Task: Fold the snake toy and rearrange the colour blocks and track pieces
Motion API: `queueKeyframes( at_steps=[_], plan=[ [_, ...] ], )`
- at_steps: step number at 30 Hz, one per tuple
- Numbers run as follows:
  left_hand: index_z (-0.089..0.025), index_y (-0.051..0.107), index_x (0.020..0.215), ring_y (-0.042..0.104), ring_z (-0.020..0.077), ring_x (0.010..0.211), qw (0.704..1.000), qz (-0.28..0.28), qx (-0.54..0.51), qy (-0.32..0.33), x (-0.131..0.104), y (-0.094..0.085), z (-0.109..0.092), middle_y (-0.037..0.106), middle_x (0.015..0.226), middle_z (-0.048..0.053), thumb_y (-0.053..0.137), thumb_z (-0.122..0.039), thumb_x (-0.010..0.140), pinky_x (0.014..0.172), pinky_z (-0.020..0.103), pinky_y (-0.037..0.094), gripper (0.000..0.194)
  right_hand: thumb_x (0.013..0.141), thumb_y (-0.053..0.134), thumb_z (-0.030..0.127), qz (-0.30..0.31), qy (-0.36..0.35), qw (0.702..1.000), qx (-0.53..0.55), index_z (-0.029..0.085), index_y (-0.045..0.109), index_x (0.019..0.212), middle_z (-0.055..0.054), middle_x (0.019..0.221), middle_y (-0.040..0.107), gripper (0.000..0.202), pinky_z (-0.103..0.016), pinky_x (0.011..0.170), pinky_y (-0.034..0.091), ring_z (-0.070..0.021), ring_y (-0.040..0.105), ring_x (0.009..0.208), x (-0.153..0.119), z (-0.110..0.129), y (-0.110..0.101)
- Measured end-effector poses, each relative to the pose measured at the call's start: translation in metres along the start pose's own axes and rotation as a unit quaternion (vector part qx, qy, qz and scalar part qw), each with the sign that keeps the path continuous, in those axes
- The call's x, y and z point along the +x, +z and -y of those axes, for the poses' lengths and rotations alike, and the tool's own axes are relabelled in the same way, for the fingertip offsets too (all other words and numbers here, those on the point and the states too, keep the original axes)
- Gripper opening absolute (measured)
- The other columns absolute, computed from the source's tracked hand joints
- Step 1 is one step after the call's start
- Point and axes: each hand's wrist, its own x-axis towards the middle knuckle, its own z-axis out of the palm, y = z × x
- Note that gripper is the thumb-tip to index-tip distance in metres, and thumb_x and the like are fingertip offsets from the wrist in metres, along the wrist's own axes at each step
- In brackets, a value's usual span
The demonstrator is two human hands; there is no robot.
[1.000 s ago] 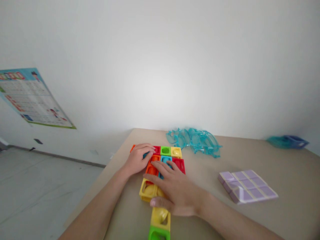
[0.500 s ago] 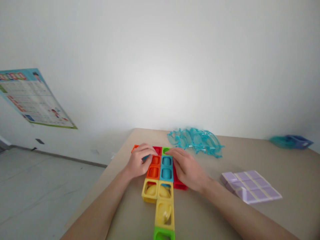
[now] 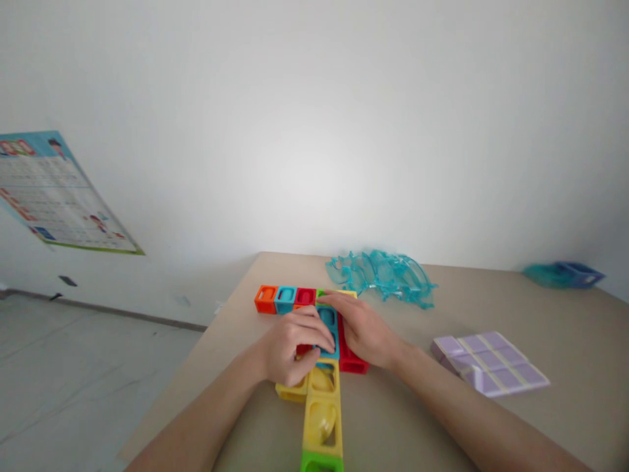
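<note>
Joined toy blocks with hollow windows lie flat on the table. An orange block [image 3: 266, 299], a light-blue block [image 3: 285, 299], a red block [image 3: 305, 297] and a green block form the far row. Toward me run more light-blue blocks [image 3: 327, 317], yellow blocks [image 3: 322, 421] and a green block [image 3: 322, 461]. My left hand [image 3: 295, 344] is curled over the orange blocks in the middle, fingertips on the light-blue one, thumb near the yellow. Along the right side my right hand [image 3: 366, 328] lies with stretched fingers over the far green block, beside red blocks [image 3: 352, 360].
Clear teal plastic pieces [image 3: 383, 275] lie at the table's back edge. A purple tiled panel [image 3: 491, 364] is to the right. Dark-blue and teal pieces [image 3: 563, 275] stand at the far right. A white wall [image 3: 314, 131] rises behind, with a poster [image 3: 63, 193] at left.
My left hand has moved nearer and to the right, from the far row's side onto the middle blocks, uncovering the far-left blocks. The right hand has stayed nearly in place.
</note>
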Motion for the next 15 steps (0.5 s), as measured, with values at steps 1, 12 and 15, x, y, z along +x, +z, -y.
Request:
queueKeyframes(
  at_steps=[1,12,15],
  plan=[
    [-0.017,0.07,0.086,0.064,0.0208,0.076,1.0,0.002,0.001,-0.001,0.0,0.0,0.0,0.074,0.085,0.011,0.049,-0.013,0.079,0.079,0.039,0.05,0.023,0.074,0.038,0.0,0.002,0.008,1.0,0.006,0.015,0.055,0.126,-0.013,0.126,0.061,0.056,-0.043,0.102,0.043,-0.0217,0.055,0.119,0.0,-0.001,0.001],
    [-0.019,0.066,0.062,0.062,0.0159,0.072,0.968,-0.19,0.083,-0.142,-0.019,-0.028,0.032,0.067,0.07,0.004,0.04,0.002,0.066,0.07,0.031,0.049,0.034,0.078,0.039,0.001,0.021,-0.004,1.0,-0.005,0.013,0.057,0.12,-0.013,0.122,0.062,0.047,-0.038,0.103,0.042,-0.0201,0.055,0.117,0.0,0.007,-0.001],
    [-0.018,0.065,0.057,0.062,0.014,0.063,0.986,-0.123,0.016,-0.115,-0.019,-0.028,0.024,0.067,0.066,0.004,0.041,0.001,0.066,0.062,0.026,0.049,0.032,0.079,0.04,0.002,0.036,-0.031,0.999,-0.004,0.014,0.058,0.118,-0.012,0.123,0.062,0.044,-0.036,0.106,0.039,-0.0188,0.052,0.121,0.001,0.016,-0.003]
  ],
)
